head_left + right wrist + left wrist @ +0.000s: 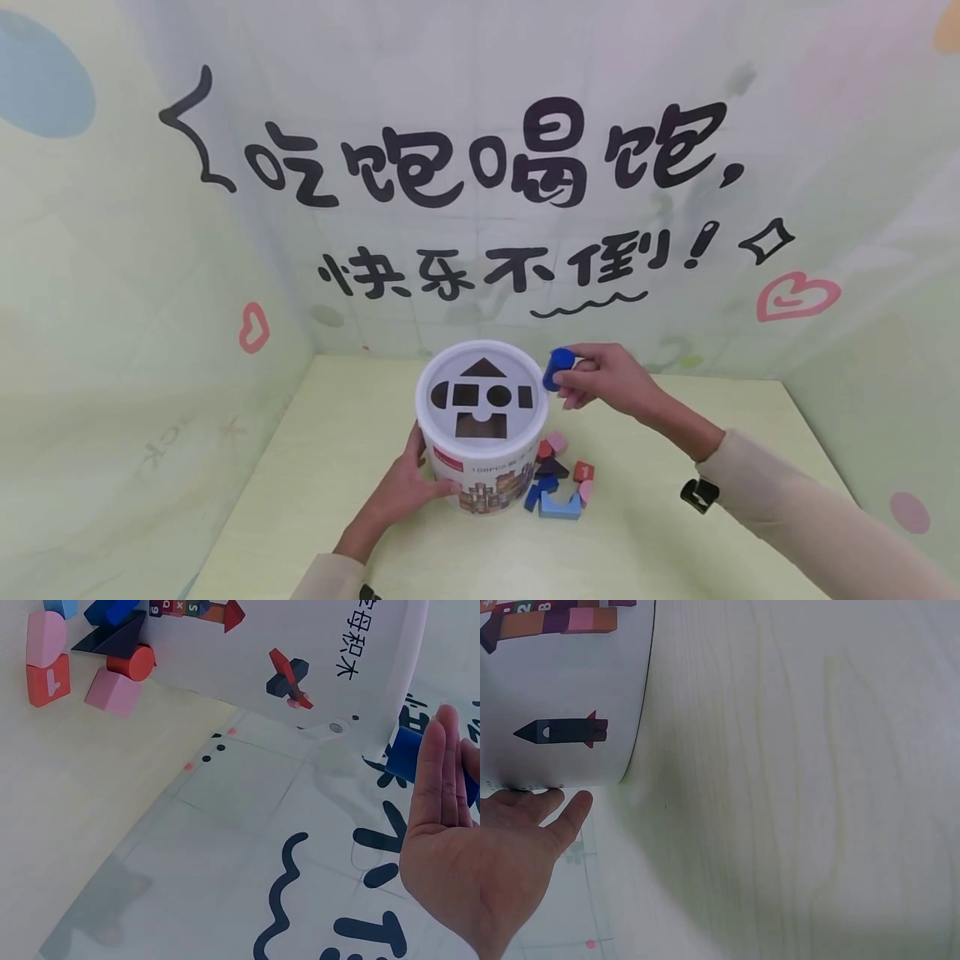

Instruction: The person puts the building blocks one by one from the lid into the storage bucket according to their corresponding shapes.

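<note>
- Right hand (611, 379): fingers pinch a blue cylinder (558, 370), held up just beside the rim of the tub (483, 467).
- Left hand (405, 487): fingers and thumb spread wide, touching the tub's left side.
- The tub stands upright on the desk (315, 475); its white lid (519, 427) has shaped holes.
- Loose blocks (584, 472) lie right of the tub, including a light-blue arch (561, 507).

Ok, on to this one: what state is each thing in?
White round bucket: upright on the pale wood-grain table.
White round lid with shaped holes: on the bucket, holes uncovered.
Blue cylindrical block: held raised beside the lid.
Light-blue notched block: loose on the table.
Red block with pale marking: loose, marked face showing.
Left hand: touching the bucket's side.
Right hand: pinching the blue block.
</note>
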`<state>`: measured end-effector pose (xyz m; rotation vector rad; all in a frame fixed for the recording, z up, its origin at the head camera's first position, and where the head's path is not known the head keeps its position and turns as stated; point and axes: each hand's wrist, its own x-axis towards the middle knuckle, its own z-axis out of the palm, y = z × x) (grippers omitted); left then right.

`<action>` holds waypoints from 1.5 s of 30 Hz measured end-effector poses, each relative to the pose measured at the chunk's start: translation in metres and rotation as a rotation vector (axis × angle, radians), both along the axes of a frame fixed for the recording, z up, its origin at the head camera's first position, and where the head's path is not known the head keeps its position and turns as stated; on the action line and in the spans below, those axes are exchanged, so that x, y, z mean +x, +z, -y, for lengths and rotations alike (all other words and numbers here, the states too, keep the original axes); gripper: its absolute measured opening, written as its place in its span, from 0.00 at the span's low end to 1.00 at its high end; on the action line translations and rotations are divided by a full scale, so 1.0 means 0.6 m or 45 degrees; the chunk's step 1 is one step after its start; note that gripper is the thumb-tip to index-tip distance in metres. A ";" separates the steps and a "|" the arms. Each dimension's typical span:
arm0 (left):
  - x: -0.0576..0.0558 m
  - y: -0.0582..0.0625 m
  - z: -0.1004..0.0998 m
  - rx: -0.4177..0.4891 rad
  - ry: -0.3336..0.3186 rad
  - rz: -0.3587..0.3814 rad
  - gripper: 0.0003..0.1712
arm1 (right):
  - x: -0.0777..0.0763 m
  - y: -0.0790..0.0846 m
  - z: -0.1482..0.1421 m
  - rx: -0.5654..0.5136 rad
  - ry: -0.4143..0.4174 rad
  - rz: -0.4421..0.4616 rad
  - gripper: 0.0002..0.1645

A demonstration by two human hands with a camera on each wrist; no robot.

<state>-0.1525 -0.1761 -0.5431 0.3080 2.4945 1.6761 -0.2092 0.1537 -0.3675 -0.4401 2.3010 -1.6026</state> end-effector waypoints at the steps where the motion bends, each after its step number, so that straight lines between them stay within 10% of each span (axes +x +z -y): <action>1: 0.000 0.001 0.000 -0.001 0.000 0.001 0.73 | 0.000 0.001 0.001 -0.003 0.004 -0.001 0.22; 45: 0.001 0.003 0.000 0.064 -0.025 0.017 0.72 | -0.004 -0.010 0.067 -0.024 0.073 0.104 0.22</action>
